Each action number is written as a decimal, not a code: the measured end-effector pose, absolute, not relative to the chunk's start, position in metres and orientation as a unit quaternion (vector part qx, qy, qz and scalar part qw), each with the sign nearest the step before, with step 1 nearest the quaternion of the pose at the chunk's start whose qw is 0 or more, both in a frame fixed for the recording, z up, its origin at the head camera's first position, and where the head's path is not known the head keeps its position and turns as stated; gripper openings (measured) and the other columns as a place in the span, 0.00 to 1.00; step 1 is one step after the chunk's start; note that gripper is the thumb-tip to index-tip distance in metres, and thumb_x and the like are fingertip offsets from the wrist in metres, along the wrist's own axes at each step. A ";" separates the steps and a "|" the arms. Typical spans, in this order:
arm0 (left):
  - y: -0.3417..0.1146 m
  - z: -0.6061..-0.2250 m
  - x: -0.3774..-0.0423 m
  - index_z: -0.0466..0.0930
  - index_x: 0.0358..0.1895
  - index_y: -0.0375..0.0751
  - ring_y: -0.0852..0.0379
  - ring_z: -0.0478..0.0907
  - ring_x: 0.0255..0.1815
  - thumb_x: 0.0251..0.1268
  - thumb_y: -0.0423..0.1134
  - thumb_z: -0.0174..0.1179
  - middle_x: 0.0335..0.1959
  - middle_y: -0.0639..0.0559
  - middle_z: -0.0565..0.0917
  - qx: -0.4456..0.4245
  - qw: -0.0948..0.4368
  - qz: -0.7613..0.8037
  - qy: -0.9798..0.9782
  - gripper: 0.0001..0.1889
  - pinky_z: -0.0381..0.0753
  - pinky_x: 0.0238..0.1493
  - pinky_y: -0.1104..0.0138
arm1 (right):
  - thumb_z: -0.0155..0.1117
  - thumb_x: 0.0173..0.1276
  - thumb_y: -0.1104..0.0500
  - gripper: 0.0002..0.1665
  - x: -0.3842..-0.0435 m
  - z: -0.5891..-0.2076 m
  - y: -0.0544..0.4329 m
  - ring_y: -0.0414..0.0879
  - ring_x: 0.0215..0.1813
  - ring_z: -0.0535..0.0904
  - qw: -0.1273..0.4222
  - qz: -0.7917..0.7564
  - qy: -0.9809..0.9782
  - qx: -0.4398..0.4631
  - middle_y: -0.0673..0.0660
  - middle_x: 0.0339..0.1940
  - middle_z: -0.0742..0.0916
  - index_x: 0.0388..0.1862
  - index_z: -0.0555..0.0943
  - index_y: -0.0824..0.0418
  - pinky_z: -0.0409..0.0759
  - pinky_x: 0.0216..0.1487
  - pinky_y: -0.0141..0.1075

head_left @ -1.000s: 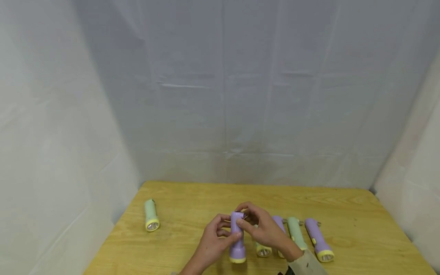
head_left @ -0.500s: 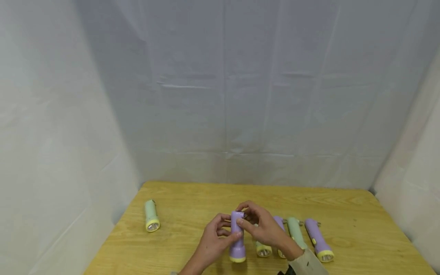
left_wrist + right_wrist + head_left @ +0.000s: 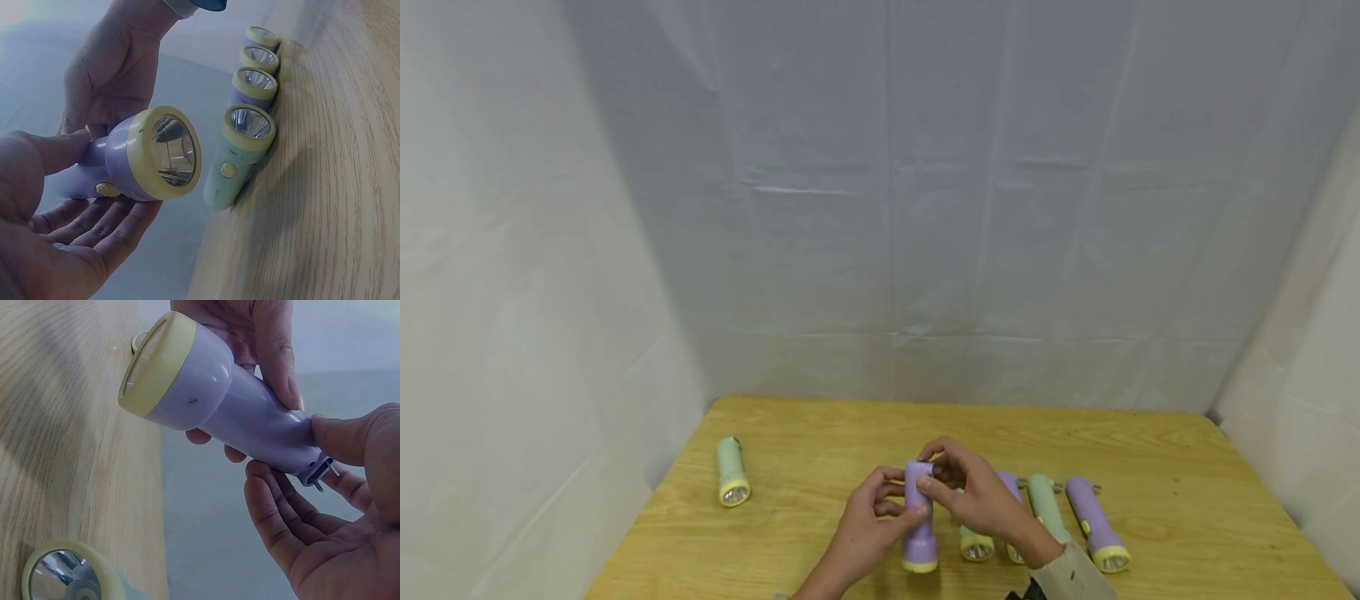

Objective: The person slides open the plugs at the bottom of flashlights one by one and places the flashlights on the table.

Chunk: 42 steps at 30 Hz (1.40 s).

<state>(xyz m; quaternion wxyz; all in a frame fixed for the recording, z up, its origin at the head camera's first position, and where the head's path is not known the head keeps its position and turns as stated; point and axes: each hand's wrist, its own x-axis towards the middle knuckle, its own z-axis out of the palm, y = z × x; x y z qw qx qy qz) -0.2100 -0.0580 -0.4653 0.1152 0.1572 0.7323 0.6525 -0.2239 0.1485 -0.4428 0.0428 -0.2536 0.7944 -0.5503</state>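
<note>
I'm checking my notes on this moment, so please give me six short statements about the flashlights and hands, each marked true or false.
1. The left hand and right hand both hold one purple flashlight. True.
2. Its switch is green. False: the switch is yellow.
3. Metal prongs stick out at its tail end. True.
4. A row of four flashlights lies on the table, right of the held one in the head view. True.
5. The lone flashlight at the table's left is purple. False: the lone flashlight has a green body.
6. The rightmost flashlight stands upright on its lens. False: the rightmost flashlight lies on its side.
</note>
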 end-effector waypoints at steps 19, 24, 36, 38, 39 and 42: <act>-0.059 -0.466 -0.208 0.70 0.64 0.37 0.55 0.85 0.39 0.67 0.45 0.68 0.53 0.36 0.85 0.154 0.110 0.660 0.727 0.28 0.85 0.40 0.67 | 0.61 0.77 0.53 0.16 -0.226 -0.441 0.147 0.42 0.45 0.87 0.050 -0.570 0.785 -0.240 0.64 0.48 0.88 0.56 0.73 0.59 0.87 0.46 0.41; -0.062 -0.466 -0.208 0.68 0.68 0.38 0.54 0.86 0.39 0.69 0.48 0.66 0.53 0.38 0.85 0.147 0.125 0.659 0.727 0.30 0.87 0.39 0.63 | 0.61 0.77 0.53 0.17 -0.226 -0.441 0.146 0.42 0.44 0.87 0.052 -0.574 0.782 -0.237 0.65 0.49 0.87 0.57 0.73 0.59 0.87 0.45 0.40; -0.070 -0.467 -0.204 0.63 0.75 0.42 0.54 0.81 0.46 0.67 0.45 0.68 0.59 0.36 0.81 0.162 0.150 0.649 0.728 0.37 0.85 0.42 0.63 | 0.60 0.77 0.51 0.19 -0.226 -0.438 0.146 0.44 0.42 0.86 0.063 -0.580 0.784 -0.213 0.65 0.49 0.87 0.60 0.73 0.60 0.85 0.43 0.36; -0.072 -0.468 -0.204 0.61 0.76 0.42 0.54 0.80 0.47 0.67 0.44 0.69 0.61 0.36 0.79 0.167 0.157 0.653 0.722 0.38 0.86 0.43 0.63 | 0.60 0.78 0.51 0.20 -0.226 -0.438 0.146 0.44 0.43 0.86 0.064 -0.583 0.781 -0.213 0.66 0.50 0.87 0.60 0.72 0.60 0.85 0.44 0.36; -0.072 -0.468 -0.203 0.60 0.77 0.42 0.54 0.80 0.48 0.67 0.43 0.68 0.62 0.36 0.79 0.169 0.162 0.656 0.717 0.39 0.86 0.44 0.62 | 0.60 0.78 0.51 0.20 -0.227 -0.438 0.146 0.44 0.43 0.87 0.064 -0.585 0.780 -0.213 0.66 0.51 0.87 0.60 0.72 0.60 0.85 0.44 0.35; -0.074 -0.469 -0.203 0.58 0.78 0.43 0.53 0.80 0.50 0.68 0.43 0.68 0.64 0.36 0.77 0.173 0.173 0.661 0.710 0.40 0.86 0.46 0.62 | 0.59 0.78 0.51 0.20 -0.227 -0.438 0.145 0.44 0.45 0.87 0.064 -0.589 0.777 -0.212 0.66 0.53 0.86 0.61 0.72 0.60 0.85 0.45 0.35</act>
